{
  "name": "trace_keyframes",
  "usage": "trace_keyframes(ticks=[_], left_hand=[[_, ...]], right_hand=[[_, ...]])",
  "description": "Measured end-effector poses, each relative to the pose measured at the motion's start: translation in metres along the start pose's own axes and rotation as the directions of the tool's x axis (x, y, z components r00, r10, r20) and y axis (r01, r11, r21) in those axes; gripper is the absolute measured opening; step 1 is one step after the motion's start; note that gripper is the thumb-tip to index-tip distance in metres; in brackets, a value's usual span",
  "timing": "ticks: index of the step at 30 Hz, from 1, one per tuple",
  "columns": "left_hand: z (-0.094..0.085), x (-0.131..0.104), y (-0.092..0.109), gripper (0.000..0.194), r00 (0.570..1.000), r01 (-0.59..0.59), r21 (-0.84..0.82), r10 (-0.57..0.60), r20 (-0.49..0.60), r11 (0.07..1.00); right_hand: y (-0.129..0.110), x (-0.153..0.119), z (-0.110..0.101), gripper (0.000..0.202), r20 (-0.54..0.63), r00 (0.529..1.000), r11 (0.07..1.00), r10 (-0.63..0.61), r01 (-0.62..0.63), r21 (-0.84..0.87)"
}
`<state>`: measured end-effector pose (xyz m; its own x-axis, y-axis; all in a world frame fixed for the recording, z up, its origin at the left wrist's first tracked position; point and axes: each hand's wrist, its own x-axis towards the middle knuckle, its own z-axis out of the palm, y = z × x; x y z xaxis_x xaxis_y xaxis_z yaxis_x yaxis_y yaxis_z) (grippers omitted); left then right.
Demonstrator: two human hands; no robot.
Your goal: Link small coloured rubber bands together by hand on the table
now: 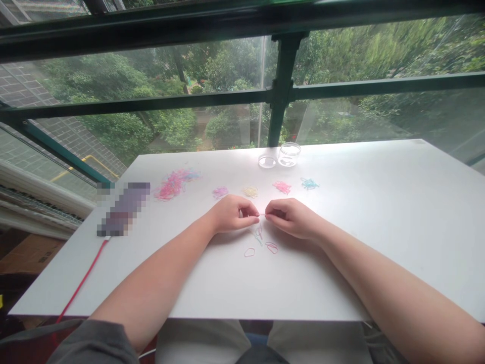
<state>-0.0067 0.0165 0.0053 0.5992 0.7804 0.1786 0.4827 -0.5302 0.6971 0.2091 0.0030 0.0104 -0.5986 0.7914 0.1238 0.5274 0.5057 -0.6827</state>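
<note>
A pink rubber band (262, 215) is stretched between my two hands just above the white table. My left hand (233, 213) pinches one end between thumb and fingertips. The other end sits in the pinch of my right hand (290, 216). Below the fingertips lie several loose bands: a purple and green pair (259, 233), a pale pink one (249, 252) and a darker pink one (272, 247). Beyond my hands, small sorted piles of bands form a row: purple (220, 192), yellow (250, 192), pink (282, 187) and blue (310, 183).
A larger mixed heap of bands (176, 184) lies at the left. Behind the piles stand a clear jar (289, 154) and its lid (267, 161). A blurred phone-like device (124, 210) with a red cable (83, 280) is at the table's (397, 202) left edge. Windows rise behind.
</note>
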Motion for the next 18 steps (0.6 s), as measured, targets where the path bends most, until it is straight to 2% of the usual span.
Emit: trace_keyframes(ticks=[10,15,18], left_hand=[[-0.0016,0.0013,0.0034,0.014,0.998,-0.052,0.016,0.053,-0.029,0.999],[-0.0009,0.0025,0.0036,0.010,0.993,-0.102,0.048,0.104,-0.052,0.994],[0.0003,0.0036,0.0049,0.011,0.984,-0.162,0.068,0.166,-0.063,0.984]], right_hand=[[0.0008,0.0000,0.0009,0.010,-0.006,1.000,1.000,-0.017,0.017,0.015],[-0.0008,0.0006,0.0025,0.011,0.033,0.999,0.994,0.026,-0.030,0.110],[-0.0028,0.0026,0.0040,0.019,0.059,0.997,0.983,0.059,-0.068,0.170]])
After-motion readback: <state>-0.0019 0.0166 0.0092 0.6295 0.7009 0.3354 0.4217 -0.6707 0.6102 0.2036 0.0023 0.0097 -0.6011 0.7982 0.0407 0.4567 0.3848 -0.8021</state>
